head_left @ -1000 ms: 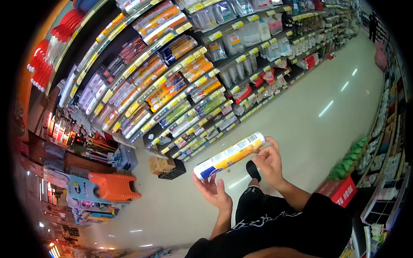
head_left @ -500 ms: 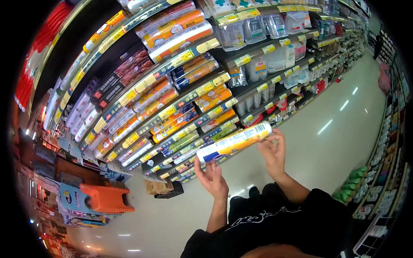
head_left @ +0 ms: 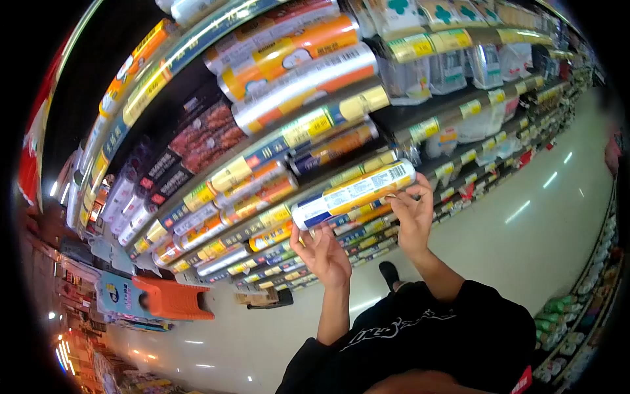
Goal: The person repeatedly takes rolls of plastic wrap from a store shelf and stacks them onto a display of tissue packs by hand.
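A long roll in white, orange and blue wrapping (head_left: 354,195) is held up between my two hands, in front of the shelves. My left hand (head_left: 323,255) grips its lower left end, with fingers behind and below it. At the right end, my right hand (head_left: 413,211) holds the roll with fingers curled round it. The barcode and printed label face up. Behind the roll, similar orange rolls (head_left: 289,56) and a silver-white roll (head_left: 305,85) lie on a shelf.
Shelf edges with yellow price tags (head_left: 308,130) slant across the view. An orange stool (head_left: 174,299) stands at the lower left, near a cardboard box (head_left: 257,299) on the floor. Another shelf with green packs (head_left: 558,315) runs along the right.
The shelves now appear larger and closer. The roll is still in both hands and has moved slightly up in view. A dark shoe now shows below my hands.
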The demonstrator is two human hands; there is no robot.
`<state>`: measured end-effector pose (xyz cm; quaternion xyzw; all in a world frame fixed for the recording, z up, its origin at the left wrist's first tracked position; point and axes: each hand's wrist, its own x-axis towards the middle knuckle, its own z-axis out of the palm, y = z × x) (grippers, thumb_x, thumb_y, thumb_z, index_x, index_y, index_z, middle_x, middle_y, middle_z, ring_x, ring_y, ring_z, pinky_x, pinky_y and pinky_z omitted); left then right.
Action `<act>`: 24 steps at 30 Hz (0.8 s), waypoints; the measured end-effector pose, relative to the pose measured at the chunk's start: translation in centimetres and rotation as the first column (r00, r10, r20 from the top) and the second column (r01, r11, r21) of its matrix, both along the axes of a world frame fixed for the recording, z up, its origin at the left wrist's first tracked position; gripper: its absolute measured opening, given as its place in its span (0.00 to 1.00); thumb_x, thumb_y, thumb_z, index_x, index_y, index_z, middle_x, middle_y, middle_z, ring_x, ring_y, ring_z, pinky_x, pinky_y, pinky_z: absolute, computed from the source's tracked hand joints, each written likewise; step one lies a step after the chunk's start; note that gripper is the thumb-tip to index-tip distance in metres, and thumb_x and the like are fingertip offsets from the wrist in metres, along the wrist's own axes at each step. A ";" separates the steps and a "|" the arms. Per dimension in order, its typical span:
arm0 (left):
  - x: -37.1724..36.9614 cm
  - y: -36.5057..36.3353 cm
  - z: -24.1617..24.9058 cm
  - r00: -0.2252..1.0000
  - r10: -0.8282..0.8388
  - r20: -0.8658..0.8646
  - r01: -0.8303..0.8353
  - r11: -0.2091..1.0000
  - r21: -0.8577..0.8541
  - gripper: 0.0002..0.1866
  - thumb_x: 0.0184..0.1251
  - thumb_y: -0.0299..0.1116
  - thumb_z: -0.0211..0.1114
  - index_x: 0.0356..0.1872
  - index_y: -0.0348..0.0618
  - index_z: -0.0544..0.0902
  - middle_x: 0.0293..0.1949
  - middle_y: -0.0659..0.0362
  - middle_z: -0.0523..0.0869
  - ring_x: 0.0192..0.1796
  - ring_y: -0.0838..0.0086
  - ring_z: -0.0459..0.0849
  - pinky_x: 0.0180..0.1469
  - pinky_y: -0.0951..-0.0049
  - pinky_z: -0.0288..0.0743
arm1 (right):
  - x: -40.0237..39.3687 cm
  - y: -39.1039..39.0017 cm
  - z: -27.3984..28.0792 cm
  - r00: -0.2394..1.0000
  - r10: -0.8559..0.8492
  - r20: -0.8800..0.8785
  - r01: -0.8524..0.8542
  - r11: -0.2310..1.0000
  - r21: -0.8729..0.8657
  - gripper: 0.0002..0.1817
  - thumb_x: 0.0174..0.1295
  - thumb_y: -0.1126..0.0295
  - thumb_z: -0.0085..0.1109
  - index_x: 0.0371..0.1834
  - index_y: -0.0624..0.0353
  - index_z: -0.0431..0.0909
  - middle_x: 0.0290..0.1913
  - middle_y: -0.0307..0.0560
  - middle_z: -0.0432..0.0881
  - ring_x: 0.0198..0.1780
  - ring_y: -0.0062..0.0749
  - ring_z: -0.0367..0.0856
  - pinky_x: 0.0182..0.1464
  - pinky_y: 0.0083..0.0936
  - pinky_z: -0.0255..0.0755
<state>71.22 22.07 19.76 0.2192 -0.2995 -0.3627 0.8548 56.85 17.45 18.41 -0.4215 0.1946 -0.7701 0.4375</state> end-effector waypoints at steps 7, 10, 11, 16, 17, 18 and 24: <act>0.6 -9.5 2.0 1.000 0.009 -0.020 -0.009 1.000 0.014 0.33 0.62 0.18 0.59 0.67 0.45 0.58 0.64 0.53 0.65 0.66 0.57 0.68 0.72 0.53 0.61 | 2.5 -9.6 2.2 0.992 0.039 0.121 -0.037 0.999 -0.016 0.17 0.64 0.85 0.52 0.51 0.59 0.60 0.74 0.49 0.48 0.65 0.42 0.69 0.62 0.35 0.69; 0.8 -12.6 2.8 0.999 0.047 0.001 -0.047 0.996 0.072 0.32 0.62 0.18 0.58 0.68 0.46 0.58 0.66 0.54 0.64 0.68 0.56 0.67 0.72 0.53 0.62 | 3.2 -12.9 2.3 0.987 0.105 0.121 -0.106 0.994 -0.003 0.20 0.62 0.85 0.52 0.55 0.61 0.61 0.72 0.50 0.52 0.66 0.43 0.68 0.64 0.36 0.66; 1.1 -13.4 2.9 0.999 0.040 -0.006 -0.039 0.994 0.099 0.32 0.63 0.18 0.57 0.68 0.47 0.59 0.68 0.55 0.63 0.69 0.56 0.66 0.71 0.52 0.63 | 3.4 -13.9 2.2 0.979 0.156 0.132 -0.157 0.988 -0.004 0.22 0.62 0.85 0.52 0.58 0.62 0.61 0.71 0.50 0.54 0.65 0.42 0.68 0.65 0.35 0.66; 3.5 -17.2 2.6 0.995 0.057 -0.086 -0.047 0.992 0.116 0.16 0.72 0.27 0.56 0.59 0.40 0.74 0.54 0.58 0.81 0.57 0.68 0.80 0.63 0.62 0.74 | 4.4 -18.3 1.9 0.889 0.329 0.318 -0.310 0.944 -0.111 0.25 0.70 0.79 0.47 0.70 0.59 0.61 0.64 0.46 0.70 0.64 0.35 0.71 0.66 0.35 0.66; 3.7 -17.5 2.1 0.993 0.075 -0.094 -0.064 0.991 0.115 0.16 0.72 0.27 0.56 0.59 0.40 0.74 0.54 0.58 0.81 0.57 0.68 0.80 0.63 0.62 0.74 | 4.6 -18.8 1.1 0.836 0.380 0.397 -0.363 0.924 -0.120 0.24 0.72 0.76 0.47 0.71 0.56 0.61 0.65 0.44 0.70 0.64 0.35 0.71 0.66 0.35 0.66; 3.9 -17.7 1.7 0.995 0.076 -0.067 -0.070 0.993 0.090 0.15 0.73 0.28 0.55 0.58 0.40 0.73 0.54 0.57 0.81 0.56 0.68 0.81 0.61 0.63 0.76 | 4.6 -18.8 0.7 0.811 0.390 0.436 -0.381 0.918 -0.111 0.24 0.71 0.76 0.47 0.70 0.56 0.61 0.64 0.44 0.71 0.64 0.35 0.71 0.66 0.36 0.67; 3.4 -17.1 1.3 0.988 0.132 -0.078 -0.128 0.991 0.049 0.18 0.65 0.18 0.60 0.56 0.36 0.72 0.49 0.56 0.80 0.49 0.71 0.83 0.50 0.73 0.80 | 4.8 -17.9 0.4 0.850 0.413 0.328 -0.413 0.908 -0.072 0.23 0.67 0.84 0.49 0.64 0.55 0.66 0.57 0.41 0.74 0.58 0.29 0.73 0.58 0.29 0.70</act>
